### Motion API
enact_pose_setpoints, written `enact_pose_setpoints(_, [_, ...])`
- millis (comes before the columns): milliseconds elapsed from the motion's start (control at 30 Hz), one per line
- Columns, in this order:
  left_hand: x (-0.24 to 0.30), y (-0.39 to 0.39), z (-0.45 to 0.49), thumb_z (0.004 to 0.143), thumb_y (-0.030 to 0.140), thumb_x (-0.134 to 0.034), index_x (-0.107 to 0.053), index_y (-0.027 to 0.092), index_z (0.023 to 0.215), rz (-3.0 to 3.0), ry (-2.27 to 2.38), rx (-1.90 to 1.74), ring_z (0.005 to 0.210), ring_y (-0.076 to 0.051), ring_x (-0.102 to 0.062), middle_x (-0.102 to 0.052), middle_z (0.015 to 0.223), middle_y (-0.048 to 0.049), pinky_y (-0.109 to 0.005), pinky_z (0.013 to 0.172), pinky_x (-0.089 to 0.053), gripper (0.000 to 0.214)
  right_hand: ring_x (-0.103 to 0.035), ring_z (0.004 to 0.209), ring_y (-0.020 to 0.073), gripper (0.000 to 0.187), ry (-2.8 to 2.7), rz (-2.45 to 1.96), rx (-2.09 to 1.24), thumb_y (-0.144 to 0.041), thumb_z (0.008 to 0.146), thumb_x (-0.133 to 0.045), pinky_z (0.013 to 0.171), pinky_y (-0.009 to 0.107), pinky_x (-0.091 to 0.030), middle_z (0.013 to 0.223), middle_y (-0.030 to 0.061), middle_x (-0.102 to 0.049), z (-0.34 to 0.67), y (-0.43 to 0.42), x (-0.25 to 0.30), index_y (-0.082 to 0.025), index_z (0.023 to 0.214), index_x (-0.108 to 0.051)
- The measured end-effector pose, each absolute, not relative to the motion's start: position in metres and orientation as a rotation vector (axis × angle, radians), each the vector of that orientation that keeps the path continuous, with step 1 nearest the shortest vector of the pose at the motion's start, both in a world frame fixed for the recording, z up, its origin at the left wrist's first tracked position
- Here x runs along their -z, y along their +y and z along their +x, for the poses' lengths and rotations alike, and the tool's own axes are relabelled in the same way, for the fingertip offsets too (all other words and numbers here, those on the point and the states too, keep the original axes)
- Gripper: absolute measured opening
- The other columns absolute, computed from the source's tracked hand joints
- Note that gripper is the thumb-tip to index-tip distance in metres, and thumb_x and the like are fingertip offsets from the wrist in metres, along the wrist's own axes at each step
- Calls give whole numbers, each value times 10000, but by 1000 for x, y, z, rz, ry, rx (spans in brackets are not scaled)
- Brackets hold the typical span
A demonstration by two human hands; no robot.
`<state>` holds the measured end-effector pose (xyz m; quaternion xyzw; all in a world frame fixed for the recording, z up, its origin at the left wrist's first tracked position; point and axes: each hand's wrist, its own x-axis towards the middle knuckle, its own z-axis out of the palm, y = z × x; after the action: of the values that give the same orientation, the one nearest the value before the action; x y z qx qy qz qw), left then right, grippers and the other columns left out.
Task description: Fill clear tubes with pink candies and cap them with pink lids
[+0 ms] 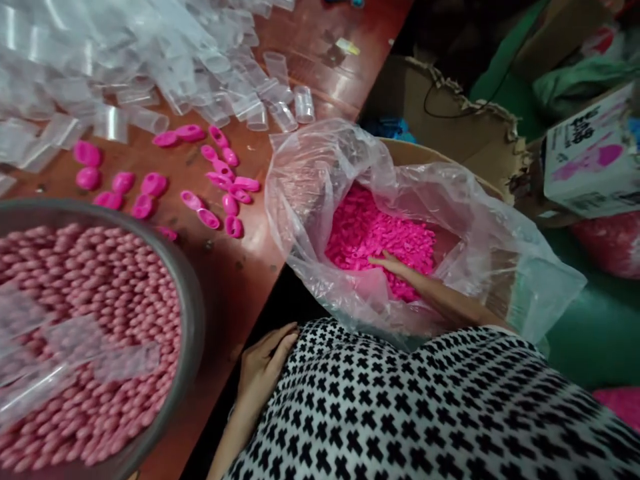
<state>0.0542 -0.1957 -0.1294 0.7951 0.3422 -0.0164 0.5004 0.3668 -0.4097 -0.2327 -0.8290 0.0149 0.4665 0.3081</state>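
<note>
Inside a clear plastic bag (310, 180), my right hand (393, 264) reaches down to a heap of small bright-pink plastic pieces (380, 230). Its fingers look stretched out over the heap, with no piece visibly gripped. My left hand (267, 360) rests at the table's edge against the black-and-white patterned garment (380, 400), fingers extended and holding nothing. Several loose pink pieces (207, 219), oval with holes in some, lie on the reddish table (250, 260) between the bag and a grey tub (193, 300).
Pink bead-like pieces (125, 273) fill the tub, with clear sleeves (125, 362) on top. A pile of clear plastic tubes (200, 73) covers the far left of the table. Cardboard (450, 100) and a printed white box (590, 153) stand beyond the bag.
</note>
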Motion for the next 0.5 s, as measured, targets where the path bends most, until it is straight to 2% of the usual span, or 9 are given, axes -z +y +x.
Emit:
enact_pose_setpoints(133, [128, -192, 65, 878, 546, -588, -794, 245, 1012, 1962, 801, 119, 970, -235, -747, -783, 1049, -42, -306, 872, -602, 388, -199, 1514, 369, 1180, -161, -2156, -1289, -428, 425, -945, 1230, 443, -214, 1607, 131, -331, 358, -367, 260, -214, 1472, -443])
enact_pose_setpoints(200, [126, -191, 69, 882, 541, -588, -793, 247, 1011, 1982, 776, 141, 975, -235, -747, -782, 1056, -39, -300, 864, -606, 381, -210, 1503, 387, 1270, -242, -2124, -1310, -379, 338, -968, 1213, 435, -254, 1628, 111, -274, 354, -346, 270, -248, 1479, -428])
enact_pose_setpoints(267, [126, -191, 74, 884, 530, -593, -791, 242, 1013, 1992, 765, 148, 974, -236, -747, -781, 1056, -39, -303, 856, -610, 373, -242, 1480, 412, 1337, -280, -2108, -1321, -353, 312, -972, 1182, 447, -307, 1639, 118, -215, 351, -332, 275, -254, 1506, -377])
enact_pose_setpoints(367, [126, -193, 80, 884, 520, -594, -788, 229, 1011, 1993, 768, 124, 966, -240, -748, -783, 1047, -45, -323, 865, -610, 372, -285, 1455, 401, 1250, -311, -2094, -1316, -315, 406, -964, 1170, 455, -321, 1608, 118, -272, 344, -326, 276, -236, 1503, -371])
enact_pose_setpoints(400, [127, -194, 82, 885, 517, -594, -787, 224, 1010, 1990, 766, 117, 962, -239, -749, -784, 1043, -48, -327, 871, -608, 372, -317, 1439, 385, 1143, -320, -2084, -1313, -302, 475, -950, 1165, 456, -329, 1576, 109, -336, 341, -328, 274, -227, 1478, -406])
enact_pose_setpoints(500, [128, -197, 84, 892, 496, -598, -784, 217, 1019, 1981, 745, 126, 953, -228, -749, -783, 1044, -50, -320, 874, -604, 359, -532, 1263, 299, 599, -317, -2028, -1341, -340, 804, -775, 1044, 476, -466, 1392, 93, -541, 334, -339, 268, -187, 1335, -543])
